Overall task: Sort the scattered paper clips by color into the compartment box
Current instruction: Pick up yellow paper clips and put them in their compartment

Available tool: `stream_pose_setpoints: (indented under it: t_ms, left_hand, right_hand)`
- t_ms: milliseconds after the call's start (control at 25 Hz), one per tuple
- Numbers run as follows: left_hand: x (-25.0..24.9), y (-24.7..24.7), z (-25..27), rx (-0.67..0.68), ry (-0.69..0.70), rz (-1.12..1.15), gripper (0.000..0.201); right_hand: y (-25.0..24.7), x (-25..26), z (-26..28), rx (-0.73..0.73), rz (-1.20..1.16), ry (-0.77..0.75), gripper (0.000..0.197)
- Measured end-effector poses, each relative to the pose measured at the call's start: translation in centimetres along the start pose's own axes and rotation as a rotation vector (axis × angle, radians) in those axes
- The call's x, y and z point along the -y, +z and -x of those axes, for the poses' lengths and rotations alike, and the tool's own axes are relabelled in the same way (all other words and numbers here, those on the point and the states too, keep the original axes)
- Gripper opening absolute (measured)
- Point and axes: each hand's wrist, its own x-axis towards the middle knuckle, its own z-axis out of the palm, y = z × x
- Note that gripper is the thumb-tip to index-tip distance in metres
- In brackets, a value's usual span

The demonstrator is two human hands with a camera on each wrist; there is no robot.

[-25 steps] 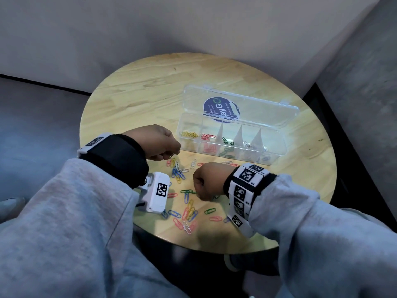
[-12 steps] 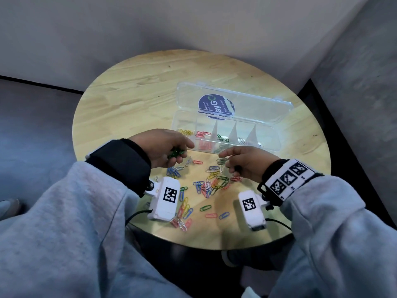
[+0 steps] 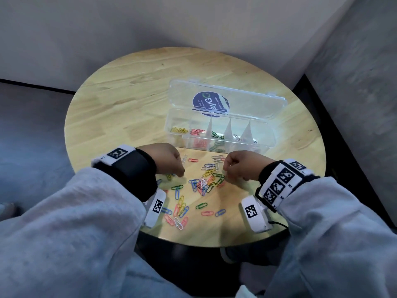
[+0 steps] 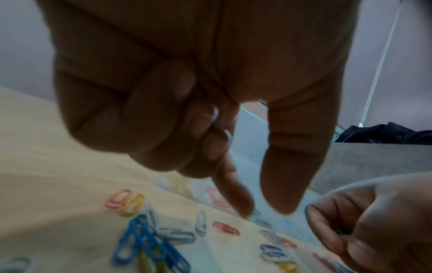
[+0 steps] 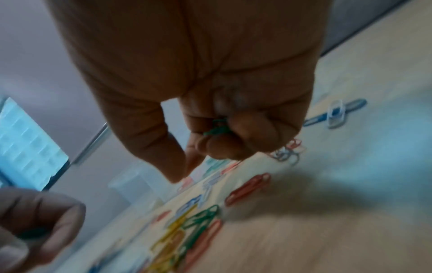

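My right hand (image 3: 240,167) clenches green wire paper clips (image 5: 216,127), seemingly like my left hand (image 3: 165,161), and the clear plastic compartment box (image 3: 219,134) lies just beyond both.

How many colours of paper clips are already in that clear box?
4: yellow clips leftmost, red clips next, green clips third, then white clips. The right end is too blurred to tell.
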Motion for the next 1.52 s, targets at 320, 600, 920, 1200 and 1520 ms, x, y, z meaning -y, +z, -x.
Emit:
stream_pose_setpoints:
  t_ms: [320, 600, 920, 1200, 1520]
  left_hand:
    - [0.3, 1.7, 0.0, 0.023, -0.043, -0.094, 0.01]
    - [0.0, 2.4, -0.3, 0.062, -0.048, -0.21, 0.009]
    - [-0.2, 1.5, 0.0, 0.087, -0.013, -0.052, 0.017]
    - [-0.8, -0.4, 0.1, 0.1, 0.055, 0.773, 0.026]
    - [-0.5, -1.8, 0.8, 0.046, 0.064, 1.197, 0.03]
  right_hand:
    - [1.8, 1.0, 0.2, -0.085, 0.321, -0.044, 0.016]
    - [1.6, 0.9, 0.2, -0.046, 0.395, -0.068, 0.007]
    - [1.0, 0.0, 0.2, 0.038, 0.297, -0.06, 0.011]
    - [-1.0, -1.1, 0.1, 0.084, -0.793, 0.096, 0.022]
    - [-1.1, -1.6, 0.8, 0.126, -1.241, 0.131, 0.039]
